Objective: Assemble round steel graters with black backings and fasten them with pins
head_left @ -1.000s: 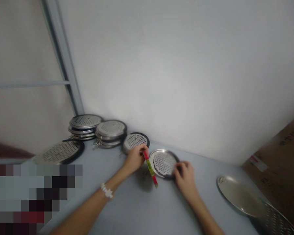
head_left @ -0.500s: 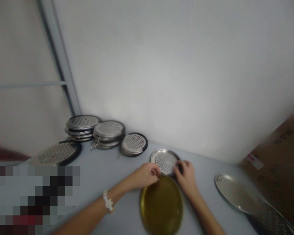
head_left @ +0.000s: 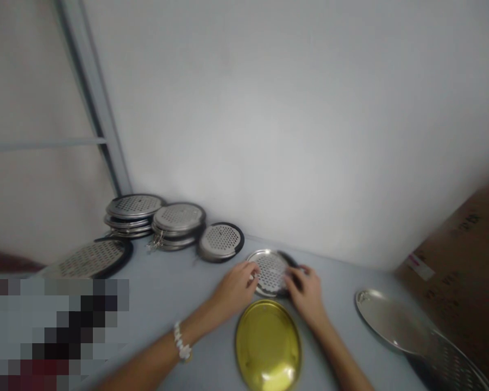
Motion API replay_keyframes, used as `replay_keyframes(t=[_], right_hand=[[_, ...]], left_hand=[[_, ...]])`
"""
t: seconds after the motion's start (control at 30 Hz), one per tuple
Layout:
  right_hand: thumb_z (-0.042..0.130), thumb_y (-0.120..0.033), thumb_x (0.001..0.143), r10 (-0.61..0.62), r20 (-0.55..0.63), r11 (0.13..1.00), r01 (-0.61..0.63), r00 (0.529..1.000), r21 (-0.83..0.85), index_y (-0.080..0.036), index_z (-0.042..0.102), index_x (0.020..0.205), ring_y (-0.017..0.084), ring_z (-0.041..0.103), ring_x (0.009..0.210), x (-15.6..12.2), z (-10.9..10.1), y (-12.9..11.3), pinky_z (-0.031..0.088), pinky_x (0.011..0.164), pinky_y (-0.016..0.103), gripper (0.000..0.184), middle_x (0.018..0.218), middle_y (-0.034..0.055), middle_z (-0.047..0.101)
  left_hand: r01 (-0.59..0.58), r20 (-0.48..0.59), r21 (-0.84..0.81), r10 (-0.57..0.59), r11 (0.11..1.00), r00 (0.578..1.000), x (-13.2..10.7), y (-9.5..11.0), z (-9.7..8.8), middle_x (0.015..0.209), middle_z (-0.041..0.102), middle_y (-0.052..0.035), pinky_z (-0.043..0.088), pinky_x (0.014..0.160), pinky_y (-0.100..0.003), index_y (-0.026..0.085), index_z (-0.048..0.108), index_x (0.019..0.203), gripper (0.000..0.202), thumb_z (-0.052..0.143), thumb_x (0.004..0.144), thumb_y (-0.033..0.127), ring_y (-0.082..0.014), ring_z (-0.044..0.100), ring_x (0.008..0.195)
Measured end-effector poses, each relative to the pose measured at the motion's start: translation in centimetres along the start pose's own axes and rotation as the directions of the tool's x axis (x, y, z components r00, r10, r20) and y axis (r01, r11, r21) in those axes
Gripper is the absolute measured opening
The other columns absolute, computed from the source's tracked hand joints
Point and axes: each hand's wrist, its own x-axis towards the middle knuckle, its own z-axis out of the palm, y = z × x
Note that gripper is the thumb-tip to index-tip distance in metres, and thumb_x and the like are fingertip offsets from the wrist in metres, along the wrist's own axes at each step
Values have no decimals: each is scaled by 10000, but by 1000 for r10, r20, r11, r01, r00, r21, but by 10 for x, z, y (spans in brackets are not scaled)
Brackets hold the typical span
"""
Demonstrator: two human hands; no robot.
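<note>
A round perforated steel lid (head_left: 270, 270) lies on the grey table near the wall. My left hand (head_left: 235, 287) grips its left rim with curled fingers. My right hand (head_left: 304, 288) grips its right rim, fingers bent over the edge. Just in front of both hands a shiny gold oval tray (head_left: 268, 346) lies flat on the table. A white beaded bracelet (head_left: 181, 343) sits on my left wrist.
Stacks of perforated lids (head_left: 133, 212) (head_left: 178, 221) and a single lid (head_left: 221, 240) stand along the wall at the left. A larger black-rimmed perforated lid (head_left: 90, 257) lies further left. A steel oval tray (head_left: 393, 321) and a cardboard box (head_left: 460, 266) are at the right.
A red and green stick in my left hand became a gold tray laid flat on the table. My left hand let go of it and moved up to the perforated lid's rim.
</note>
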Motion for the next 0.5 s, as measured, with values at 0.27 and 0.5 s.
replay_keyframes(t=[0.27, 0.5], right_hand=[[645, -516, 829, 32, 17, 997, -33, 999, 63, -282, 777, 1055, 350, 529, 1173, -1, 1, 3, 407, 1026, 547, 351, 1237, 141, 576], [636, -590, 815, 86, 10, 975, -86, 996, 204, -276, 783, 1052, 346, 536, 1213, 1, 5, 11, 394, 1072, 535, 421, 1237, 135, 587]], left_hand=[[125, 26, -85, -123, 989, 992, 5, -7, -2, 1006, 723, -68, 475, 838, -336, 204, 650, 1100, 293, 611, 810, 194, -222, 651, 837], [255, 69, -475, -254, 842, 965, 14, -17, 7, 1044, 690, -86, 515, 829, -312, 153, 603, 1049, 278, 602, 772, 172, -198, 647, 933]])
